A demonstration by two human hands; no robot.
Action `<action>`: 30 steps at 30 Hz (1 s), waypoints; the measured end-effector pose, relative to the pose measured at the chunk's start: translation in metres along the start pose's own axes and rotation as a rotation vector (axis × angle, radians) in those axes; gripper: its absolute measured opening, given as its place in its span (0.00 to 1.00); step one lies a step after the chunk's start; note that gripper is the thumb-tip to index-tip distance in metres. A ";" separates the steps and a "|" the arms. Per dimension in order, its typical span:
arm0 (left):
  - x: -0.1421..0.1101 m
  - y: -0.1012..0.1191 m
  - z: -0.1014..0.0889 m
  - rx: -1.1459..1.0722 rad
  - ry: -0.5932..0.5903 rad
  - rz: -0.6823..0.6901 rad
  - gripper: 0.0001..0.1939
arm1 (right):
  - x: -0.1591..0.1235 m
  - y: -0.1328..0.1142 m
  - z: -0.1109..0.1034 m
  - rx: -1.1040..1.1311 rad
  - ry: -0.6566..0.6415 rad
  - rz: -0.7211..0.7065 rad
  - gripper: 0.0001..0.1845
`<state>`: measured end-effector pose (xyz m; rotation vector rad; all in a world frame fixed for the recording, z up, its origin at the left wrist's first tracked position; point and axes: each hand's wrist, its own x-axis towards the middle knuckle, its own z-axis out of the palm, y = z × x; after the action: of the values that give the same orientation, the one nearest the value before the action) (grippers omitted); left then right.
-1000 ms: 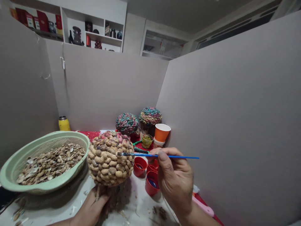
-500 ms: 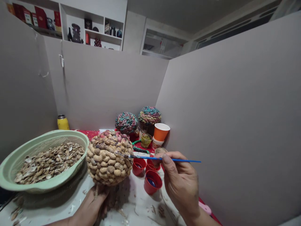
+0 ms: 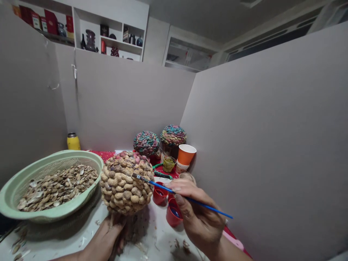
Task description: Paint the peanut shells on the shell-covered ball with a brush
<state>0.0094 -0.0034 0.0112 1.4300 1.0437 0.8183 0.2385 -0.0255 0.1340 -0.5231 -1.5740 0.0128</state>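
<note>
A large ball covered in peanut shells [image 3: 126,190] stands in the middle, mostly tan with pink and purplish patches on top. Beneath it my left hand [image 3: 108,232] is closed around its base; the fingertips are mostly hidden. Between the thumb and fingers of my right hand [image 3: 202,214] is a thin blue paintbrush [image 3: 199,204]. Its dark bristles are at the ball's front right side, either touching it or just before it. Red cups [image 3: 174,215] with dark liquid sit to the right of the ball, one partly behind my right hand.
At left is a green basket [image 3: 32,217] of broken shells. Two colourful shell balls [image 3: 146,143], an orange paper cup [image 3: 186,154], a cup of yellowish stuff [image 3: 169,165] and green-handled pliers [image 3: 162,175] are at the back. Grey partitions [image 3: 258,127] enclose the table; a yellow bottle [image 3: 73,142] stands back left.
My right hand has moved slightly left and down, and the brush now tilts, with its tip higher and further left on the ball. My left hand and the ball stay nearly still.
</note>
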 end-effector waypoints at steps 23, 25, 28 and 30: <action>-0.002 0.011 0.001 0.039 -0.022 0.017 0.32 | -0.005 -0.011 -0.016 -0.096 -0.084 -0.095 0.15; -0.002 0.012 0.000 0.036 -0.011 0.019 0.32 | -0.011 -0.010 -0.027 -0.114 -0.052 -0.079 0.15; -0.001 0.011 -0.001 0.050 -0.020 0.023 0.30 | -0.024 -0.008 -0.047 -0.162 0.047 0.001 0.12; -0.001 0.010 -0.003 0.080 -0.038 0.030 0.29 | -0.031 -0.006 -0.061 -0.217 0.118 0.067 0.09</action>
<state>0.0079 -0.0029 0.0216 1.5266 1.0382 0.7758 0.2937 -0.0603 0.1120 -0.7334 -1.4498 -0.1377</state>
